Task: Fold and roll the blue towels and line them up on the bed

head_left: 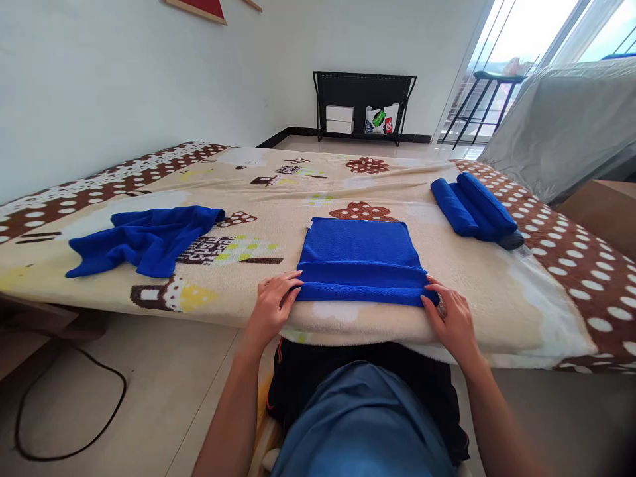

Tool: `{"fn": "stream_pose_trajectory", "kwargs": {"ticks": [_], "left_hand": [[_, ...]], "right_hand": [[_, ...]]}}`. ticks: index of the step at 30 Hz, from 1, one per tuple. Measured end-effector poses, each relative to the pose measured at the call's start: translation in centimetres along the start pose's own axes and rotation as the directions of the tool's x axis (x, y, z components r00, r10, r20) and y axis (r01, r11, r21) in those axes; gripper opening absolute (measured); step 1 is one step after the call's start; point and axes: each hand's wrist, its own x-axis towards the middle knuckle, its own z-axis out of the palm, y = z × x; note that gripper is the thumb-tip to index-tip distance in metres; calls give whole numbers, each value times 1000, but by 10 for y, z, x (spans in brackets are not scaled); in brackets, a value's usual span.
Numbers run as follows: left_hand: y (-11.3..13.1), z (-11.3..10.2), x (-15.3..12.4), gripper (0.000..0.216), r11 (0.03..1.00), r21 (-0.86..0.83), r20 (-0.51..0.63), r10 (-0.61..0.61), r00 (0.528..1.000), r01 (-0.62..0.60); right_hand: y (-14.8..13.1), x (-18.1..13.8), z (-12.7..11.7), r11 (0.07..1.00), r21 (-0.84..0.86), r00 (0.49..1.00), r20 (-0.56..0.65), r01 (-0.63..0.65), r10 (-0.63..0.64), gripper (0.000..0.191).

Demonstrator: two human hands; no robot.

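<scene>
In front of me a blue towel (360, 242) lies on the bed, its near edge turned over in a narrow strip. My left hand (275, 301) pinches the left end of that strip between thumb and fingers. At the opposite end, my right hand (450, 315) grips the fold the same way. A second blue towel (149, 238) lies crumpled to the left. Over on the right, several rolled blue towels (474, 209) rest side by side.
A cream patterned blanket (377, 321) with brown dotted borders covers the bed. Beyond it stands a black rack (365, 89) by the wall. A cardboard box (603, 212) and a stool (489, 99) are at the right. A black cable (74, 457) loops over the floor at left.
</scene>
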Motion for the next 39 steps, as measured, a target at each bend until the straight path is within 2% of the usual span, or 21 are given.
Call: {"fn": "stream_pose_trajectory", "kwargs": {"ticks": [4,8,11,17,22,26,31,34,36,39], "left_hand": [[-7,-15,-4,21,998,54,-7,38,999,-38],[-6,-22,-6,27,998,44,75,45,996,-49],[-7,-22,-6,31,999,1,120,40,992,-41],[-9,-16,-4,24,999,-24,53,-44,998,45],[-8,-16,-4,19,998,-56,-9,-39,999,38],[-3,-27,-8,17,996,-68,72,-54,996,59],[0,-33,-12,17,974,-166,184,-122,975,153],[4,-23,-9,17,984,-93,109,-142,984,152],[13,-9,-5,18,988,50,-32,-142,989,144],[37,15,-2,29,960,223,-279,-101,955,167]], "right_hand": [[10,-2,-8,996,90,999,32,6,-9,21],[16,-1,-18,992,128,990,142,-1,-18,29],[18,-1,-20,991,137,983,182,-3,-22,34],[20,1,-13,993,105,989,145,-44,29,34],[23,1,-10,990,138,997,78,-40,29,30],[25,-4,-14,977,209,997,72,-32,18,26],[23,-8,-22,954,296,995,98,-41,12,21],[13,-4,-17,984,170,998,41,-58,51,22],[0,1,-9,995,2,992,-89,-95,95,20],[-31,5,6,976,-168,957,-275,-137,87,19]]}}
